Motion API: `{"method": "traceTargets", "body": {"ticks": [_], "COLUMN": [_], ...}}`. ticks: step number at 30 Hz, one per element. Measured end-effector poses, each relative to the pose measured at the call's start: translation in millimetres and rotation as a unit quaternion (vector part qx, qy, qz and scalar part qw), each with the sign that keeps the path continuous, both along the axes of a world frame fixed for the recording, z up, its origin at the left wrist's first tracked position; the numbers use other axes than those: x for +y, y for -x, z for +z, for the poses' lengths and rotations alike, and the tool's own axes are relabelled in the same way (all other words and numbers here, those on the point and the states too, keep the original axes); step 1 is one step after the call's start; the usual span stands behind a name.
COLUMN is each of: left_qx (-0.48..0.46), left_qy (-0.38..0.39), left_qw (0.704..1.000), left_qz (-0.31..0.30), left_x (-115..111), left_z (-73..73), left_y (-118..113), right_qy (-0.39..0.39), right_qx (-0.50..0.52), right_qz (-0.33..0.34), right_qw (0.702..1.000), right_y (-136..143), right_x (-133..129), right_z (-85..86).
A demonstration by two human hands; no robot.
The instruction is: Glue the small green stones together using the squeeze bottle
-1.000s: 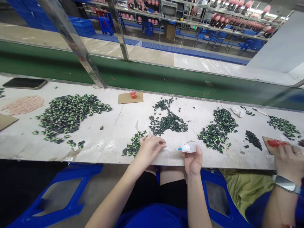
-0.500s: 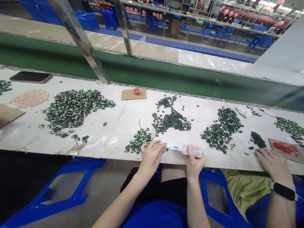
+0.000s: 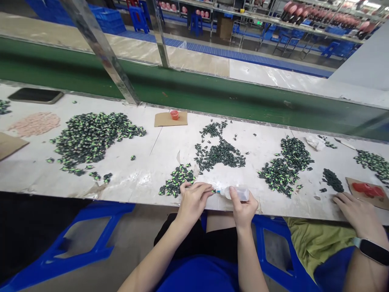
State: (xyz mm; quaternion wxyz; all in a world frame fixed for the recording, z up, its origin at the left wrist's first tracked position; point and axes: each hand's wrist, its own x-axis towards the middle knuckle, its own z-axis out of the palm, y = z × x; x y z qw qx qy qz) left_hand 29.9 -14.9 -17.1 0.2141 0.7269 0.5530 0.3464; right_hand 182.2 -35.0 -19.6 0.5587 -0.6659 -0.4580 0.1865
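Note:
My right hand (image 3: 244,209) is closed around a clear squeeze bottle (image 3: 241,193) with a blue needle tip. The bottle lies sideways in the grip, its tip pointing left. My left hand (image 3: 196,199) pinches a small dark piece (image 3: 214,191) between thumb and fingers, and the needle tip meets it or comes very close. Beside the left fingers lies a pile of small dark green pieces with bright green marks (image 3: 176,181). Behind it spreads a heap of plain dark green pieces (image 3: 223,154).
A large pile of green-marked pieces (image 3: 88,140), pale pink pieces (image 3: 35,123) and a phone (image 3: 35,95) lie left. A red cup (image 3: 174,115) sits on cardboard (image 3: 162,119). At right, a co-worker's hand (image 3: 360,211) rests near dark pieces (image 3: 332,180) and another pile (image 3: 278,174).
My right hand has moved left with the squeeze bottle, bringing its needle tip to the piece in my left hand. The co-worker's hand has shifted slightly right and down.

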Motion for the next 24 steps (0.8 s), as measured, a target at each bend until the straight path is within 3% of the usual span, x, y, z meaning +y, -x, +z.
{"method": "traceTargets", "body": {"ticks": [24], "left_qx": [0.0], "left_qy": [0.011], "left_qw": [1.0], "left_qz": [0.005], "left_x": [0.4], "left_z": [2.2], "left_y": [0.5], "right_qy": [0.001], "right_qx": [0.022], "right_qz": [0.004], "right_qw": [1.0], "right_y": [0.7], "right_x": [2.0], "right_z": [6.3]}}
